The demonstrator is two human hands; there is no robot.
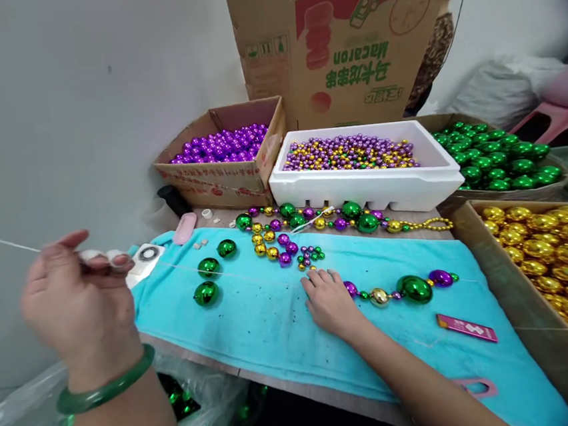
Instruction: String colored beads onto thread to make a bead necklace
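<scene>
My left hand [78, 293] is raised at the left, fingers closed on a white string [173, 265]; white wraps cover some fingertips. The string slants down across the blue towel [256, 336] to my right hand [330, 299]. That hand rests on the towel with its fingers curled over one end of a bead strand [414, 289]; what lies under the fingers is hidden. Purple, green and gold balls of mixed sizes show along the strand to its right. Small loose beads [311, 256] lie just beyond my right fingertips. Several green balls [206, 293] sit between my hands.
Behind the towel lies a finished-looking bead garland [365, 222]. A carton of purple balls [210, 178], a white foam box [362, 185] of small beads, green balls [499, 152] and a carton of gold balls [472, 235] surround it. A pink packet [466, 327] lies right.
</scene>
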